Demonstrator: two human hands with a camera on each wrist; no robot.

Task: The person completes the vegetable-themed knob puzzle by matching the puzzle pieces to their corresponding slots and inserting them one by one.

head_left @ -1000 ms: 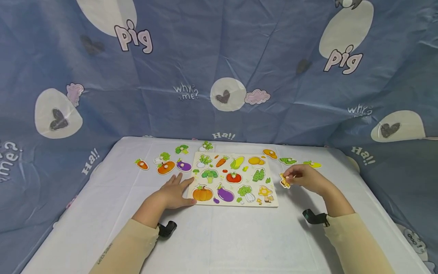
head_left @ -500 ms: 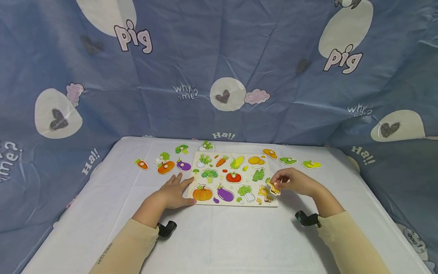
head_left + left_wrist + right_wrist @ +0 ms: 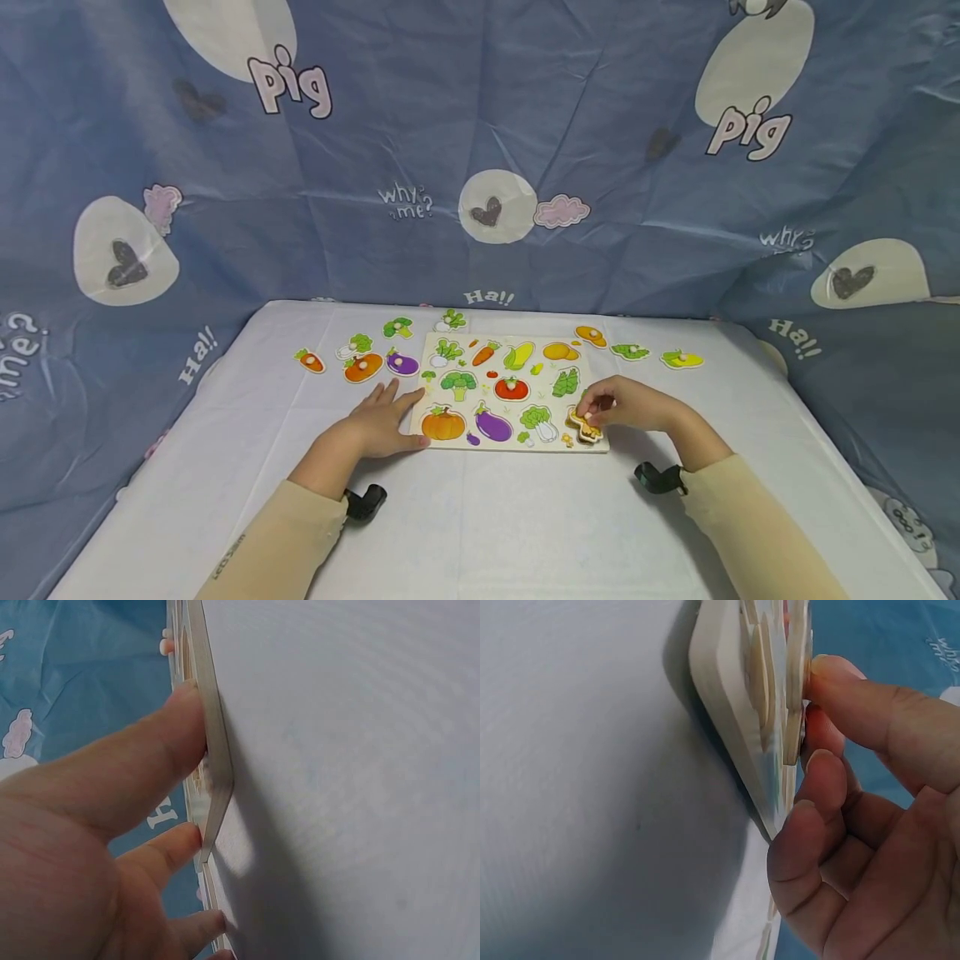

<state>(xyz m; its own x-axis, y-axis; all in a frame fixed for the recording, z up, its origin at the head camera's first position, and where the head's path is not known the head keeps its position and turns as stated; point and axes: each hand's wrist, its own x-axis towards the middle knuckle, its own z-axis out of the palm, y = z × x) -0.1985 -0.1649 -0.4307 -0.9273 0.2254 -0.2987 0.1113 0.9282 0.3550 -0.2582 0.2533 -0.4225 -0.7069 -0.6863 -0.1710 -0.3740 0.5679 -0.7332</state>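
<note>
A pale wooden puzzle board [image 3: 480,446] printed with vegetables lies on the white table. My left hand [image 3: 384,423] rests at its left edge with fingers spread; in the left wrist view the thumb [image 3: 161,739] presses on the board's rim. Between thumb and fingertips, my right hand [image 3: 630,408] pinches a yellow mushroom puzzle piece [image 3: 587,428] over the board's lower right corner, above the printed mushroom. The right wrist view shows this piece [image 3: 798,667] edge-on, close over the board [image 3: 727,697]. A tomato piece [image 3: 512,388] with a knob sits in the board's middle.
Left of the board lie carrot [image 3: 310,361], pumpkin [image 3: 363,367], eggplant [image 3: 402,362], cabbage [image 3: 355,346] and broccoli [image 3: 398,327] pieces. A radish piece [image 3: 452,320] is behind it. Potato [image 3: 591,336], green [image 3: 630,352] and corn [image 3: 682,358] pieces lie at the back right.
My right hand has carried the mushroom piece leftward from beside the board to over its lower right corner, turning it along the way. My left hand has stayed in place.
</note>
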